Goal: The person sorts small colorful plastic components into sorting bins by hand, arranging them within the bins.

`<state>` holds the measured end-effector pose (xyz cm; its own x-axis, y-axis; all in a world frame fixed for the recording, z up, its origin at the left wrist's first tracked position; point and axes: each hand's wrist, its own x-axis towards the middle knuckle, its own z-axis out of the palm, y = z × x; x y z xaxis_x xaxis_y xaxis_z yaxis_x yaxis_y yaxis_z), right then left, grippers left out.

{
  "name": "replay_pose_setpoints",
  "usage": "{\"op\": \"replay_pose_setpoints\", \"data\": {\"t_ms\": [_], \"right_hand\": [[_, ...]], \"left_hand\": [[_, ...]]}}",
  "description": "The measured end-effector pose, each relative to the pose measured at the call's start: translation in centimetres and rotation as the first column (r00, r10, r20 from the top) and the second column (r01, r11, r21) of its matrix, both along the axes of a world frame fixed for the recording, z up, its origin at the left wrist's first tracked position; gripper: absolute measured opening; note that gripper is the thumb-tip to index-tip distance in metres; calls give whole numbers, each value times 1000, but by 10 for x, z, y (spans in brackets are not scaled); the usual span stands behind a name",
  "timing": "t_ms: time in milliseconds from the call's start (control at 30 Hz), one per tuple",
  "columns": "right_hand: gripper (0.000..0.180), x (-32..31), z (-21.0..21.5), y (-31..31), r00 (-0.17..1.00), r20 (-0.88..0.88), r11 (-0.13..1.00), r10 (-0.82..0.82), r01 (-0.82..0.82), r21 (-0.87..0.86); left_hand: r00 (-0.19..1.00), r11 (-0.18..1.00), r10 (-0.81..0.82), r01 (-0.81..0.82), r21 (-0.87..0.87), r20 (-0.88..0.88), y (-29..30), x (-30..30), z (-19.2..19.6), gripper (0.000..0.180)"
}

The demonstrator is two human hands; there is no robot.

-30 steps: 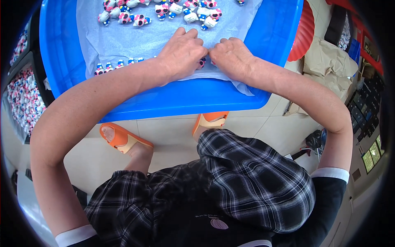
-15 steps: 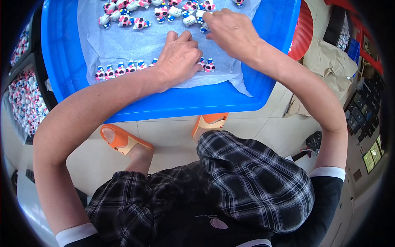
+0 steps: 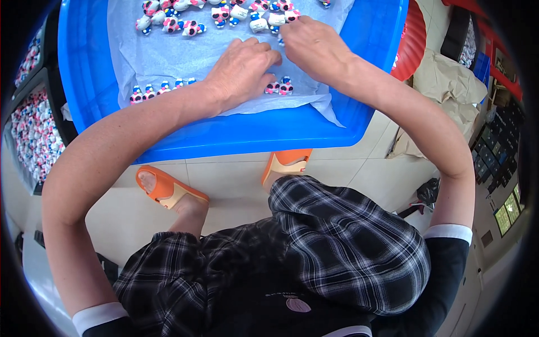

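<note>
A blue plastic tray [image 3: 236, 135] lined with white paper [image 3: 168, 56] holds small pink, white and blue figurines. A loose pile of figurines [image 3: 185, 22] lies at the far side. A short row [image 3: 160, 90] and a pair [image 3: 279, 87] stand along the near edge of the paper. My left hand [image 3: 241, 70] rests palm-down on the paper, fingers bent, just above the pair. My right hand [image 3: 314, 45] is beside it, and its fingertips pinch a small figurine [image 3: 281, 40] of which only a blue bit shows. The fingertips of both hands nearly meet.
My feet in orange sandals [image 3: 168, 188] stand on the tiled floor under the tray's near edge. A red stool [image 3: 412, 39] and tan bags [image 3: 449, 78] are at the right. A dark tray of more figurines [image 3: 31, 126] sits at the left.
My right hand went from the near row out to the far pile and has drawn back toward my left hand. My left hand stayed by the row and shifted slightly forward.
</note>
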<state>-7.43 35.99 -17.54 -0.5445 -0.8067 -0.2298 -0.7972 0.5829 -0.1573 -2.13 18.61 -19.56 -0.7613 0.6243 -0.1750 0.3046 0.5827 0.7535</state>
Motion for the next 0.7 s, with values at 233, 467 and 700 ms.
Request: {"op": "replay_pose_setpoints", "data": {"t_ms": [233, 467, 700], "right_hand": [[23, -15, 39, 5, 521, 689, 859, -504, 390, 333], [27, 3, 36, 3, 518, 710, 800, -476, 590, 106], [15, 2, 24, -2, 541, 638, 834, -548, 296, 465]], "left_hand": [[660, 798, 275, -562, 216, 700, 8, 1, 8, 24], [565, 767, 201, -599, 230, 801, 10, -9, -3, 22], [992, 998, -44, 37, 54, 122, 11, 5, 2, 13]]}}
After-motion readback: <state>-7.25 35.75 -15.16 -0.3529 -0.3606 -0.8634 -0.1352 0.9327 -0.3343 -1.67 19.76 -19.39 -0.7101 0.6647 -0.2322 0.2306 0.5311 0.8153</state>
